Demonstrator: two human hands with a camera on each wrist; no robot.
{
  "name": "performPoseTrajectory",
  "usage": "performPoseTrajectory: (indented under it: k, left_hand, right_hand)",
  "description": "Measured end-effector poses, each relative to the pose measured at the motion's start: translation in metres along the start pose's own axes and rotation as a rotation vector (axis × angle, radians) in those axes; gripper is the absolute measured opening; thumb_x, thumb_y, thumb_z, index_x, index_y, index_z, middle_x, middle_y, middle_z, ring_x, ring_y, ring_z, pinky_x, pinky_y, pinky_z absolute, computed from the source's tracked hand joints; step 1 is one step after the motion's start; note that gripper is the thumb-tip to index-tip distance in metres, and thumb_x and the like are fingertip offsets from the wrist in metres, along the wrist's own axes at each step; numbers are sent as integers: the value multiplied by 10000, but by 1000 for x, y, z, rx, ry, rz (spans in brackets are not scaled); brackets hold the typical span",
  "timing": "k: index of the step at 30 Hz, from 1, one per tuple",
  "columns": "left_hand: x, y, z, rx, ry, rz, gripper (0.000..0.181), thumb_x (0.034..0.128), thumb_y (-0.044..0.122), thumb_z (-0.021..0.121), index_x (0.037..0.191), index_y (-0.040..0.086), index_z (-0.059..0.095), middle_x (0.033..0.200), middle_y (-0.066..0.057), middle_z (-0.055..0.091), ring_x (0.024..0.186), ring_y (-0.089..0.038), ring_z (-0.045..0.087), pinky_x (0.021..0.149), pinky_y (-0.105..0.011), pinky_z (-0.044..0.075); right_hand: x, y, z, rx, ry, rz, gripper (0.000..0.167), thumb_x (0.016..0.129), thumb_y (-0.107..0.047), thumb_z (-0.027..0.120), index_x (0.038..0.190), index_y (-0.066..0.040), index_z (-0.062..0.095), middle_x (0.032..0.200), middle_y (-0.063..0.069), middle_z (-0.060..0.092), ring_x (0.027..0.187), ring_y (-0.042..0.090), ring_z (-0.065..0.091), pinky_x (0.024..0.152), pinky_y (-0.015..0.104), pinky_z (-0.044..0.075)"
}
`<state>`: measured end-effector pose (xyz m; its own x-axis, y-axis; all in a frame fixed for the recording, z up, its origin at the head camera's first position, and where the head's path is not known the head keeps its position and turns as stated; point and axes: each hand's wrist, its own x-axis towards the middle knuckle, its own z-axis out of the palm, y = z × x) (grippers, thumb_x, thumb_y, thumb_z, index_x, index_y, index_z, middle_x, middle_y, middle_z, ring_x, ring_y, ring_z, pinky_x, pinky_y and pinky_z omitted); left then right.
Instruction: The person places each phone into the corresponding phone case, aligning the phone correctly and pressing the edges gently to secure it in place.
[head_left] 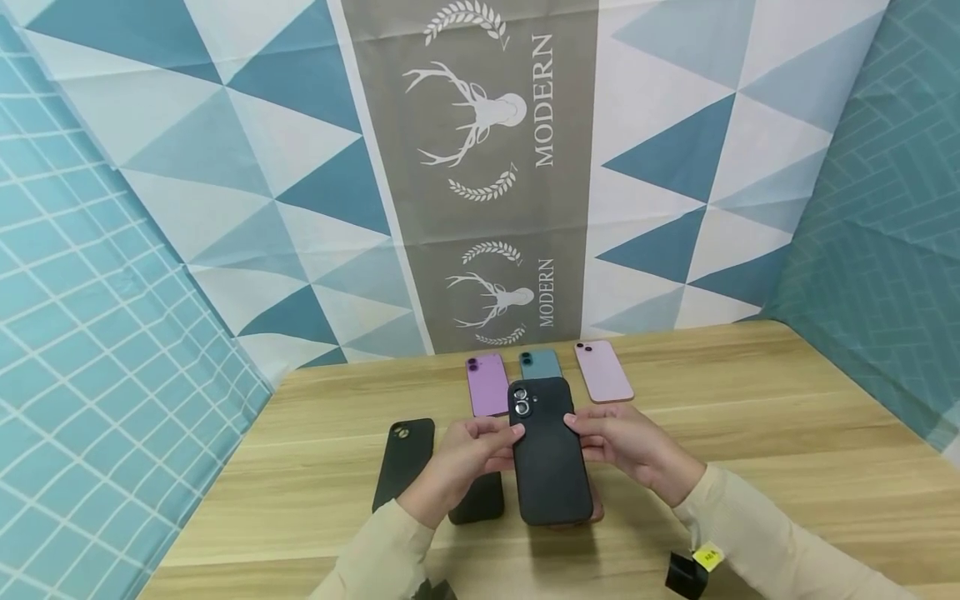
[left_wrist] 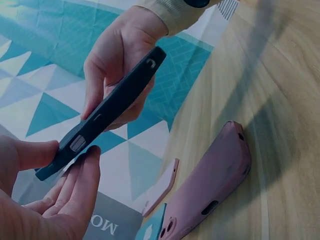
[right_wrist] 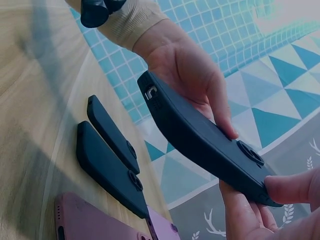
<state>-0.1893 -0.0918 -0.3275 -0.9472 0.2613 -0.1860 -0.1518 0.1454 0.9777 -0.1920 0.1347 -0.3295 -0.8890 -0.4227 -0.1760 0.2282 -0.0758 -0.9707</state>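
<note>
Left hand (head_left: 467,458), with a black case (head_left: 405,455) lying at its nine o'clock, pinches one edge of a raised black phone case (head_left: 553,462); right hand (head_left: 626,440) pinches the other. A pale-pink phone (head_left: 606,373) lies at one o'clock from the raised black phone case, whose contents are hard to tell.

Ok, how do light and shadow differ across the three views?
Head view: brightest, a soft shadow on the table below the black phone case; left wrist: dimmer and bluish, dark shadows across the table; right wrist: also bluish, pale glare at upper right.
</note>
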Motion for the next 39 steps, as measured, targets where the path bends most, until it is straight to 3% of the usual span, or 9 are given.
performPoseTrajectory:
  k: [4,11,19,30,39]
  left_hand:
    - [2,0,0,-10,32,16,317,882,195,691,1069,-55,641,890,-49,736,767,-97,702,815,-302,600]
    - [0,1,4,-55,93,18,176,866,172,702,901,7,653,741,33,692,682,-84,668,744,-267,602]
    - [-3,2,4,-89,84,1,123,871,159,689,811,79,617,732,44,661,677,-84,648,725,-237,583]
    - [-1,-4,7,-113,36,-2,99,866,139,689,865,52,642,708,62,680,648,-70,671,695,-237,591]
    - [-2,-3,9,-120,10,-8,107,865,132,690,867,42,634,702,55,676,648,-72,676,717,-261,604]
  right_hand:
    - [0,0,1,6,-24,-4,160,963,-172,570,974,-74,696,839,-76,719,798,36,687,768,203,584]
    - [-2,0,0,30,-62,-3,232,973,-198,554,1068,-38,693,910,-69,731,866,41,694,816,207,579]
    - [-2,-4,-1,30,-105,5,197,977,-219,550,1022,-84,686,931,-68,727,892,44,689,838,211,574]
    - [1,-8,0,-18,16,44,383,979,-284,545,1195,26,602,903,-87,704,864,44,651,815,189,543]
    - [1,-7,2,-26,58,21,239,977,-272,552,1018,-81,689,838,-102,705,812,41,649,779,196,540]
